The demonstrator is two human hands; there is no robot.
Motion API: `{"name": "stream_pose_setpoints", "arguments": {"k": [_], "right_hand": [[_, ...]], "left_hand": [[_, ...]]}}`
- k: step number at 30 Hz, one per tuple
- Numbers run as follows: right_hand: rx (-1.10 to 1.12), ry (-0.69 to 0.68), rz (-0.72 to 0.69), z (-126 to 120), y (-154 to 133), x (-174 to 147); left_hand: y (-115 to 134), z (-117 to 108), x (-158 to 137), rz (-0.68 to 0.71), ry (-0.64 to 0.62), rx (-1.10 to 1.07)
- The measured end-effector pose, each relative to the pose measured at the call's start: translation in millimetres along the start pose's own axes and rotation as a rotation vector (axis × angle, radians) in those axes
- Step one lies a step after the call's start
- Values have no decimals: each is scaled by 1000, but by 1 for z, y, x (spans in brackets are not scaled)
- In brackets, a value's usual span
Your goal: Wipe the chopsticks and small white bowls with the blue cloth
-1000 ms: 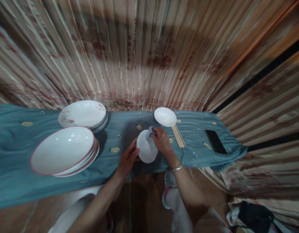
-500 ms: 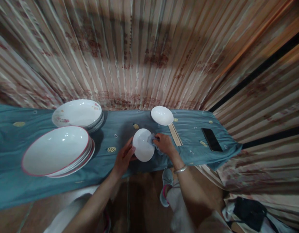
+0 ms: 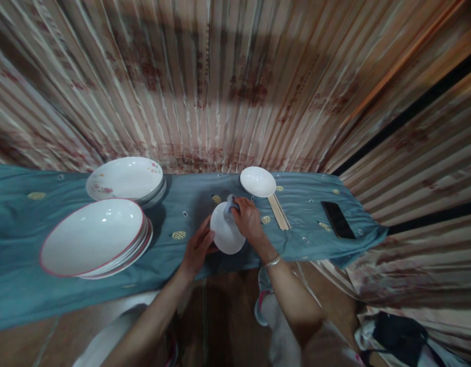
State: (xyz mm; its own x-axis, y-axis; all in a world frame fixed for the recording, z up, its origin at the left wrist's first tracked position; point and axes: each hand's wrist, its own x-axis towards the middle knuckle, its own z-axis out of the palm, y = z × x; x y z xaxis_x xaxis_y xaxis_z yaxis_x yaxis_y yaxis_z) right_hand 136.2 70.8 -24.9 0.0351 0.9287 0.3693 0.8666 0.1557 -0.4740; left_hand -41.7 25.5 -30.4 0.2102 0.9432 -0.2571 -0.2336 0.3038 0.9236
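A small white bowl is tilted toward me above the front part of the cloth-covered table. My left hand grips its left rim, thumb on the near face and the other fingers partly hidden behind. Pinched in my right hand is a light blue-grey cloth, which touches the bowl's upper right rim. A second white bowl sits farther back on the table, with wooden chopsticks lying just in front of it.
To the left stand a stack of red-rimmed dishes and, behind it, a stack of flower-patterned plates. A black phone lies on the right of the blue tablecloth. Pleated curtains hang behind the table.
My right hand has moved the cloth from the bowl's right side up and left to its top rim. The left hand keeps its hold on the bowl.
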Motion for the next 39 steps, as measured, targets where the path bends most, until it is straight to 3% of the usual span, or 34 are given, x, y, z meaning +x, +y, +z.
{"name": "stream_pose_setpoints", "arguments": {"k": [8, 13, 20, 30, 39], "right_hand": [[222, 53, -126, 9, -37, -12], [469, 1, -103, 10, -50, -27], [800, -105, -18, 6, -51, -41], [906, -411, -36, -18, -39, -45], [832, -514, -97, -26, -27, -51]], "left_hand": [[-3, -3, 2, 1, 9, -20], [-7, -5, 3, -20, 50, -70], [-5, -5, 2, -46, 10, -172], [-1, -7, 6, -109, -52, -246], [-6, -9, 6, -44, 34, -113]]}}
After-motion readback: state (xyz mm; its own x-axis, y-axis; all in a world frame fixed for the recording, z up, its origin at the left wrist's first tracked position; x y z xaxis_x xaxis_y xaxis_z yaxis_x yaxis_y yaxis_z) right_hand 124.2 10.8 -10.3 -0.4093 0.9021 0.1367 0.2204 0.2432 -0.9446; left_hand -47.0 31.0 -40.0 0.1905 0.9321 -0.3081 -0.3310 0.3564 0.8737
